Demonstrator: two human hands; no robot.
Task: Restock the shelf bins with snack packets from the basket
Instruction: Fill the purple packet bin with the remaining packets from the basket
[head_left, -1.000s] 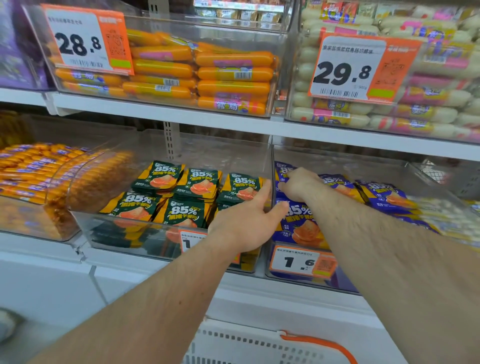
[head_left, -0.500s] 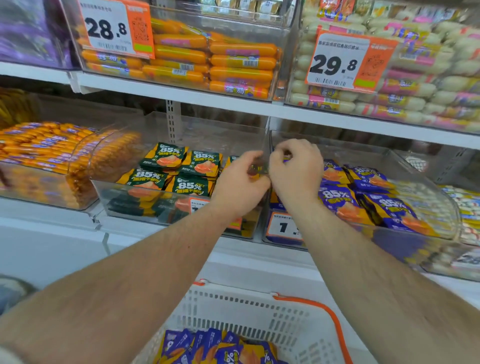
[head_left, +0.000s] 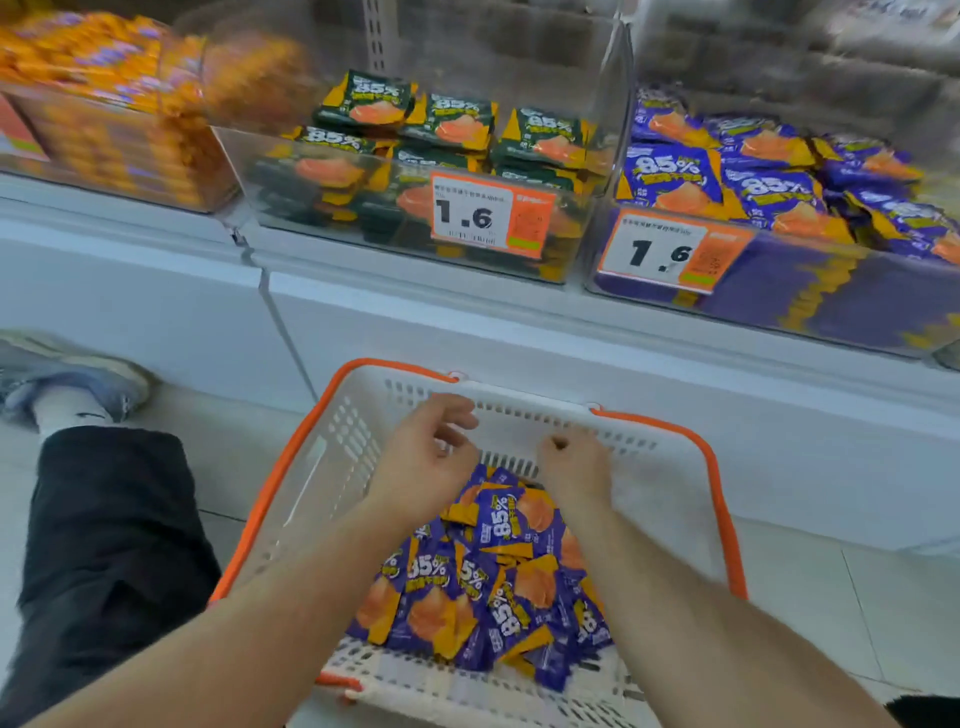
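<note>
A white basket (head_left: 332, 478) with an orange rim sits on the floor below the shelf, holding several purple snack packets (head_left: 498, 577). My left hand (head_left: 426, 457) hovers over the basket's far end, fingers loosely curled, holding nothing. My right hand (head_left: 574, 467) hangs beside it above the packets with its fingers curled in; I see nothing in it. On the shelf above, a clear bin (head_left: 779, 291) at the right holds matching purple packets (head_left: 675, 176). The clear bin (head_left: 322, 208) in the middle holds green packets (head_left: 452, 124).
A bin of orange packets (head_left: 104, 104) stands at the left of the shelf. Price tags reading 1.6 (head_left: 488, 215) hang on the bin fronts. My knee in black shorts (head_left: 104, 545) and a grey shoe (head_left: 67, 379) are on the floor left of the basket.
Both hands have left the shelf bins and dropped down over the basket. My view has tilted down, so the basket and its purple packets now fill the lower frame.
</note>
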